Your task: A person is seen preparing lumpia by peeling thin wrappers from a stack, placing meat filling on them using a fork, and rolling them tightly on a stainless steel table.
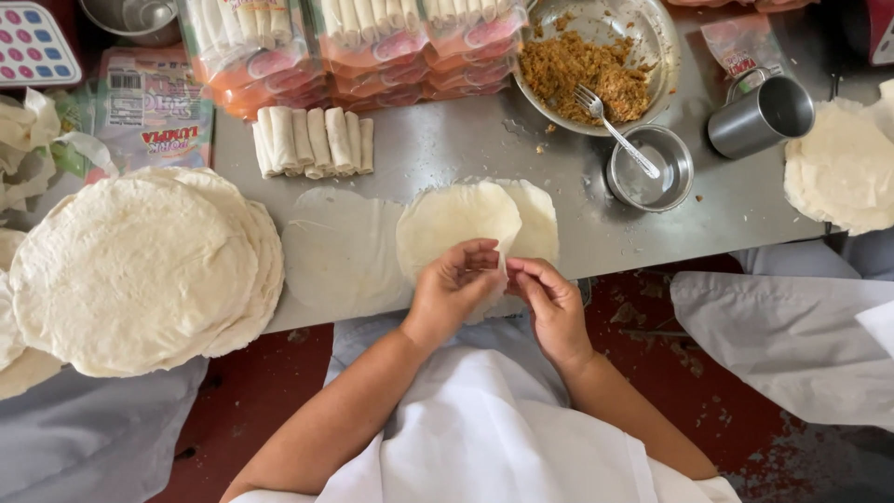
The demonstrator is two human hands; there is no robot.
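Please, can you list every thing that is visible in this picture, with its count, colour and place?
wrapper stack: one, off-white, table's left edge.
single wrappers: about three, pale, table's near edge; both hands pinch one.
finished rolls: about seven, pale, row behind the wrappers.
packed rolls: several bags, clear with orange, far side.
filling bowl: one, metal, brown filling, far right.
fork: one, metal, from filling bowl to small bowl.
small bowl: one, metal, right of centre.
mug: one, metal, right.
second wrapper stack: one, off-white, right edge.
table: one, grey metal.
left hand: on wrapper.
right hand: on wrapper.
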